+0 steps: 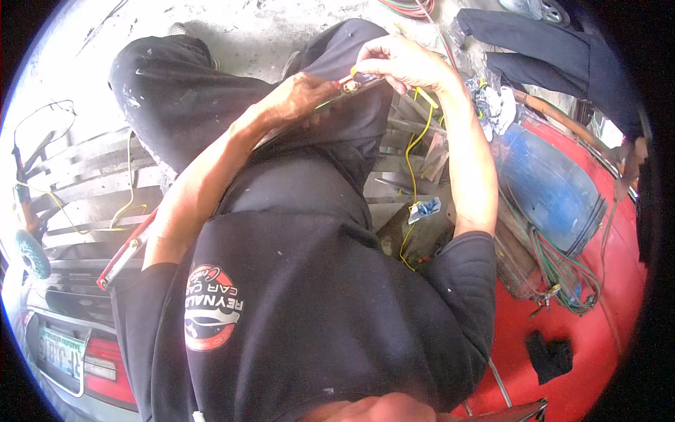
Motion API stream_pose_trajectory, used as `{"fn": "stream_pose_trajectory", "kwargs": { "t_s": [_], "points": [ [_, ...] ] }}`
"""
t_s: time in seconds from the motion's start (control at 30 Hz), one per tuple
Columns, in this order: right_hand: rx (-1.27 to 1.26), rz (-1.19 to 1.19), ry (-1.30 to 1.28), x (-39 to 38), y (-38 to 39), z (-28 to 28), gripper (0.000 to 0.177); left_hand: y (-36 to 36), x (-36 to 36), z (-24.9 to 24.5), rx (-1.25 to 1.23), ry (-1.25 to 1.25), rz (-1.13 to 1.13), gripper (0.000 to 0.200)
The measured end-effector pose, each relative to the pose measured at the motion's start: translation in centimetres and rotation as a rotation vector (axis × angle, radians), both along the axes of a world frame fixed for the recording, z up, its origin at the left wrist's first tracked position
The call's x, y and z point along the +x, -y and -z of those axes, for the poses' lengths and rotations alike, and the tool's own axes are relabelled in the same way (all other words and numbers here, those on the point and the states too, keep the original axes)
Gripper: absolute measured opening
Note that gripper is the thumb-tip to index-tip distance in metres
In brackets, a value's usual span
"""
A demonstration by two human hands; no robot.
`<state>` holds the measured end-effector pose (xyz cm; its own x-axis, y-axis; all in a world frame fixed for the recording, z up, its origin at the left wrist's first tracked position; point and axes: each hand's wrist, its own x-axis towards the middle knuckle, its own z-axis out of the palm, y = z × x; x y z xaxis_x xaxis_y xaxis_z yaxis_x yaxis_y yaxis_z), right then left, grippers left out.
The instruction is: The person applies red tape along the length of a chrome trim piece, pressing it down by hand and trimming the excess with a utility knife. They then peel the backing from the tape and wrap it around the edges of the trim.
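Note:
My left hand (302, 97) is closed around the upper end of a long narrow strip with red edges and metal fittings (128, 252). The strip runs diagonally under my left forearm, and its lower end shows beside my left sleeve. At the strip's far end, over my thigh, my right hand (404, 62) pinches a small yellow piece (357, 72) too small to name. A round fitting sits on the strip between both hands. Below my right wrist hangs a thin yellow cord (410, 158). The strip's middle is hidden by my arm.
A blue container (552, 186) lies at right on a red surface (598, 316), with coiled hoses (562, 285) and a black cloth (550, 357). Slatted wood (77, 176) is at left. A car's rear with a tail light (109, 369) is at lower left. Dark trousers (541, 49) lie upper right.

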<state>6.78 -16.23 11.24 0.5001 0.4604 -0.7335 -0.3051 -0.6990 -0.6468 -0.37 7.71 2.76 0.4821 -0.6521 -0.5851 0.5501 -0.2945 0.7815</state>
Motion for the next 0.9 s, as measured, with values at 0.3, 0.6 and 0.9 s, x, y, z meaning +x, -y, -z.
{"fn": "stream_pose_trajectory", "kwargs": {
  "t_s": [0.3,0.6,0.9],
  "points": [
    [-0.199,-0.093,0.127,-0.3,1.5,-0.7,0.025,-0.1,0.1,-0.2,0.046,-0.005,0.011,0.054],
    [-0.186,-0.096,0.667,-4.1,1.1,-2.7,0.022,0.2,-1.5,-1.2,0.142,0.397,-0.060,0.051],
    [-0.356,0.235,0.900,-10.7,-0.1,-3.2,0.018,1.0,-2.9,-2.9,0.147,0.638,-0.155,0.037]
  ]
}}
